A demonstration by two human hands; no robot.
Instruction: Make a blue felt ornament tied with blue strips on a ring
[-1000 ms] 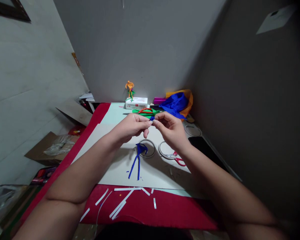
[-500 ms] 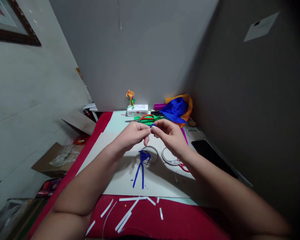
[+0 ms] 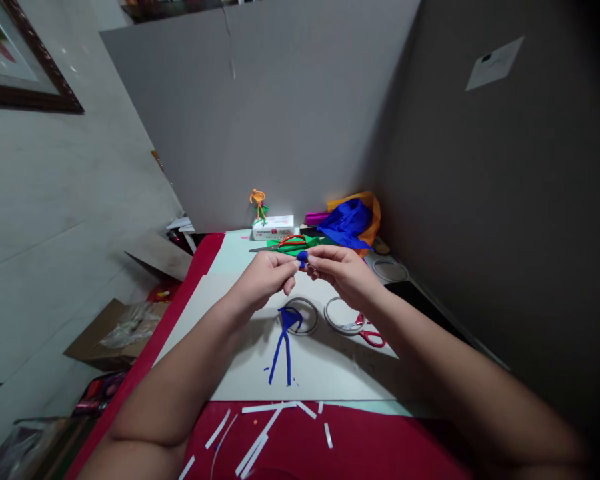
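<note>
Between the fingertips of both hands is a small dark blue piece [image 3: 303, 256], perhaps paper or cloth. My left hand [image 3: 267, 275] pinches it from the left, and my right hand [image 3: 336, 268] pinches its right side. The hands are raised over a white board [image 3: 220, 347]. Below them a blue stick figure [image 3: 289, 333] lies flat on the board, with a triangular body and two long thin legs. Beside its upper part is a grey wire coil [image 3: 313, 315]; another coil [image 3: 329, 325] lies to the right, overlapping red-handled scissors [image 3: 373, 338].
White strips [image 3: 260, 437] are scattered on the red cloth [image 3: 370, 447] in front. At the back are an orange-and-green figure [image 3: 259, 203] on a white box [image 3: 274, 228], large scissors [image 3: 293, 243] and crumpled blue cloth [image 3: 347, 223]. A black flat object [image 3: 420, 310] lies right.
The view has tilted up slightly, so the table sits lower in the picture. My fingers have shifted, and more of the blue piece shows between them. The blue figure stays in place.
</note>
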